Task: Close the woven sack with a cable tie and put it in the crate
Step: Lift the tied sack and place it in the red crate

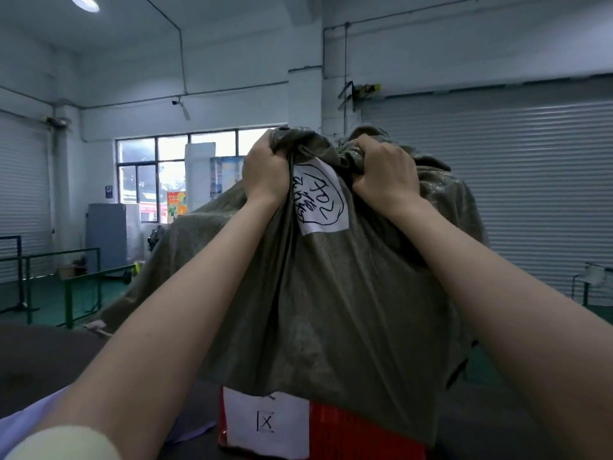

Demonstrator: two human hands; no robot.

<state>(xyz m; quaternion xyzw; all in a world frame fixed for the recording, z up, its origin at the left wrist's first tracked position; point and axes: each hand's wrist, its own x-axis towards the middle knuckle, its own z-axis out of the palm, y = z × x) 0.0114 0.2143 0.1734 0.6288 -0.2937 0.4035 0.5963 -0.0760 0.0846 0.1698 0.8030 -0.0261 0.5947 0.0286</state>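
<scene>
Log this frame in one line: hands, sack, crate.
woven sack: held upright over red crate | left hand: grips its gathered top | right hand: grips its gathered top | cable tie: none visible

1. The woven sack (pixel 331 293) is dull olive-grey, with a fine woven grain that shines faintly in its folds
2. Its label (pixel 320 197) is white, with black handwriting ringed by a black line
3. The crate (pixel 348 433) is bright red; the sheet (pixel 265 423) on it is white, with a black X in a black box
4. The surface (pixel 43 353) is dark brown-grey
5. The roller shutter (pixel 530 177) is pale grey with horizontal ribs
6. The floor (pixel 112 293) and the railing (pixel 70 303) are green; the poster (pixel 175 204) is orange
</scene>
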